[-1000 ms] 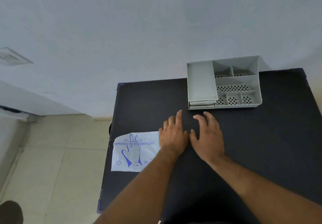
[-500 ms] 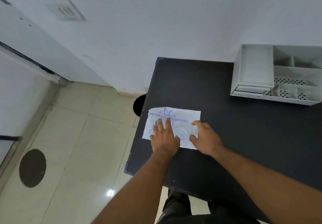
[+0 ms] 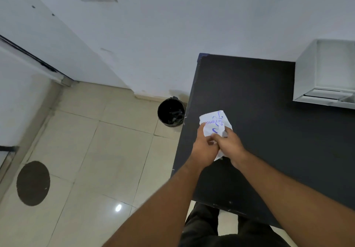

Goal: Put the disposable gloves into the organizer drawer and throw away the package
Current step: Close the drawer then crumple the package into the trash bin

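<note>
Progress looks late, judged from how things lie; the black table [image 3: 269, 131] fills the right half of the frame, and nothing loose resembling gloves shows on its bare top; the grey organizer [image 3: 324, 73] sits at the upper right, cut off by the frame edge, with its drawer [image 3: 330, 95] at the bottom front appearing slightly out; whether the gloves are inside cannot be told, since the drawer's inside is hidden; the package itself looks flat and limp enough to be empty, though that is a judgement only.

What seems left is the discarding; the black bin [image 3: 171, 112] stands on the tiled floor left of centre, just beside the table's left edge and near the hands, its mouth open.

The package [image 3: 216, 123], a white plastic sleeve, is held up over the table's left edge near the centre of the frame, crumpled between both hands; the left hand [image 3: 203, 146] is closed round its lower left part, and the right hand [image 3: 230, 145] pinches its lower right side with fingers curled, the two hands touching each other; the likely step in hand is scrunching it small before the drop.

Blue print on the sleeve reads "POSABLE PO", the rest folded away; curved blue lines of a drawing show above and below; no brand can be read.
</note>
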